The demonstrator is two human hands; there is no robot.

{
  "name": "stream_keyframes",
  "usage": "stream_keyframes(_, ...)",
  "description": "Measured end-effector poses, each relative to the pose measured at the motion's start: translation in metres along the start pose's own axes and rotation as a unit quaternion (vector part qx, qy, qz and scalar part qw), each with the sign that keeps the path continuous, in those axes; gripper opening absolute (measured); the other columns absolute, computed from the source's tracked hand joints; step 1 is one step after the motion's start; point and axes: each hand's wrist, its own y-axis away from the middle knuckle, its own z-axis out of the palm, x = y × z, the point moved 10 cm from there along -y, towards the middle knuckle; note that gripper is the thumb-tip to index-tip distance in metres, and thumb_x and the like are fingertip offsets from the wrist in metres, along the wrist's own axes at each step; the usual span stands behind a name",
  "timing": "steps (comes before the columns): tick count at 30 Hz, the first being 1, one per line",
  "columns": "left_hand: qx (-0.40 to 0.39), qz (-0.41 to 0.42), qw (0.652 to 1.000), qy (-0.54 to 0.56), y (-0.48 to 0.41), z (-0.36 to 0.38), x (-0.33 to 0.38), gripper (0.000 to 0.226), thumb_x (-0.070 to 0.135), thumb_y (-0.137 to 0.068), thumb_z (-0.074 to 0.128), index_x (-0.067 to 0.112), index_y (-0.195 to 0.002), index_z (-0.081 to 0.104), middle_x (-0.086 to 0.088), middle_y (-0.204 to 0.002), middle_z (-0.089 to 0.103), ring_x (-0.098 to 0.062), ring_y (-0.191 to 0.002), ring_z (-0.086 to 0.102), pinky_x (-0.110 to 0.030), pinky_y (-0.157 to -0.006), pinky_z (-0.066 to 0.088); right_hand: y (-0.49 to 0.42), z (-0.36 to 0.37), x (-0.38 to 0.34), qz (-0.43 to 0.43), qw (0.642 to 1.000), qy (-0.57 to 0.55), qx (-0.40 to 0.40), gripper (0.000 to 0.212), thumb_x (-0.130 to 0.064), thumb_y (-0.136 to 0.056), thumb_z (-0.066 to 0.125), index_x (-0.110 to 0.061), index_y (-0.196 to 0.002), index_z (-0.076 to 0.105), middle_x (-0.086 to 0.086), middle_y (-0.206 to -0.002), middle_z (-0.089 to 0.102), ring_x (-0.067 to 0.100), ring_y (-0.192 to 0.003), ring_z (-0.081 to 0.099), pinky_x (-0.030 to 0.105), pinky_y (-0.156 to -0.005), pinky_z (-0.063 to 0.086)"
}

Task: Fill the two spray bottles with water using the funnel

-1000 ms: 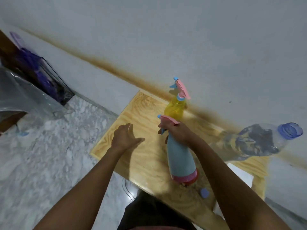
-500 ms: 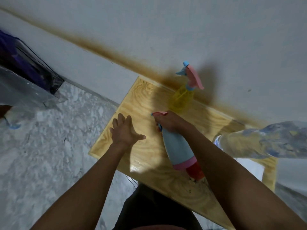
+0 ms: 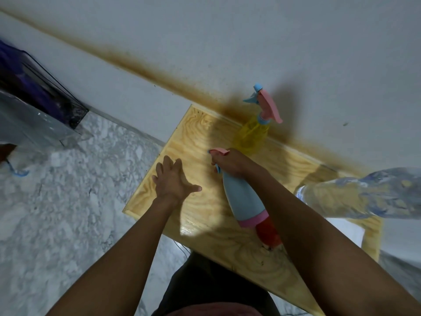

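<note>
A light blue spray bottle (image 3: 242,199) with a pink base band and pink trigger head stands on the wooden table (image 3: 196,137). My right hand (image 3: 230,161) grips its neck and trigger head. A yellow spray bottle (image 3: 251,134) with a pink and blue trigger head stands behind it by the wall. My left hand (image 3: 173,179) hovers over the table left of the blue bottle, fingers spread and holding nothing. A red object (image 3: 268,233), partly hidden by my right arm, lies just behind the blue bottle's base. A large clear water bottle (image 3: 364,195) lies on its side at the right.
The table's back edge stands against a white wall with a brown stain. Marbled floor (image 3: 68,201) lies to the left. A clear plastic bag (image 3: 27,124) and a dark purple item sit at the far left.
The view has shifted, so the water bottle's blue neck is now out of frame. Both hands keep nearly the same places; the blue bottle stays in my right hand's grip.
</note>
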Motion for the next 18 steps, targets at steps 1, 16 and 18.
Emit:
stream_keyframes(1,0.000,-0.001,1.000,0.000,0.000,0.000,0.000,0.112,0.061,-0.059,0.085,0.019,-0.149,0.033,-0.007,-0.158,0.013,-0.032,-0.144,0.014,-0.053,-0.115,0.020,0.001,-0.001,-0.001,-0.001,1.000,0.002,0.004,0.035,-0.050,-0.086,0.041,-0.027,-0.086,0.067,-0.005,-0.077,0.073,0.015,-0.084,0.068,0.040,-0.091,0.053)
stream_keyframes(16,-0.002,-0.007,1.000,-0.003,-0.003,0.003,-0.002,0.113,0.061,-0.058,0.085,0.021,-0.150,0.032,-0.007,-0.161,0.011,-0.032,-0.146,0.011,-0.056,-0.116,0.019,0.004,0.008,0.010,0.038,0.999,0.025,-0.021,0.057,-0.063,-0.067,0.039,-0.019,-0.082,0.073,-0.003,-0.066,0.073,0.021,-0.080,0.071,0.044,-0.090,0.054)
stream_keyframes(18,-0.004,-0.005,1.000,-0.002,-0.003,0.004,-0.002,0.114,0.061,-0.059,0.085,0.020,-0.150,0.031,-0.007,-0.161,0.010,-0.033,-0.146,0.010,-0.056,-0.115,0.020,0.003,0.004,0.009,0.044,0.998,0.046,0.003,0.065,-0.069,-0.059,0.033,-0.024,-0.084,0.072,-0.006,-0.072,0.074,0.017,-0.083,0.070,0.043,-0.092,0.052)
